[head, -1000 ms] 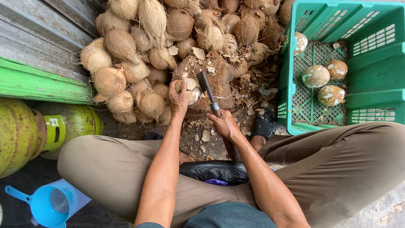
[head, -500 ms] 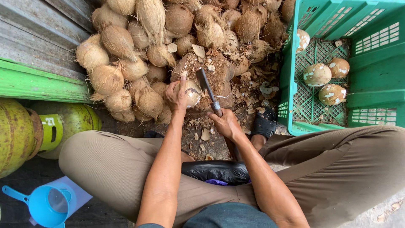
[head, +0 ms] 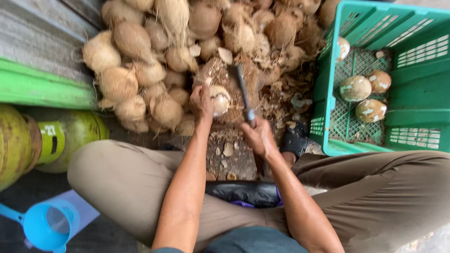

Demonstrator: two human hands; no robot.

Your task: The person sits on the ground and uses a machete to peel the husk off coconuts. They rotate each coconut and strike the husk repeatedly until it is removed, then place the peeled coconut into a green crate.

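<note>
My left hand [head: 202,100] grips a partly peeled coconut [head: 219,99] and presses it onto a husk-covered chopping block [head: 224,75]. My right hand [head: 258,137] is closed around the handle of a cleaver [head: 242,88], whose dark blade lies just right of the coconut, over the block. A heap of brown, fibrous coconuts [head: 154,56] lies behind and to the left of the block.
A green plastic crate [head: 412,84] at the right holds three peeled coconuts [head: 356,88]. Husk chips [head: 286,100] litter the ground around the block. A green gas cylinder [head: 51,140] lies at the left, a blue scoop [head: 44,227] at the lower left. My legs frame the spot.
The cleaver has come down closer beside the coconut, and my right hand has shifted slightly with it. My left hand keeps hold of the coconut on the block.
</note>
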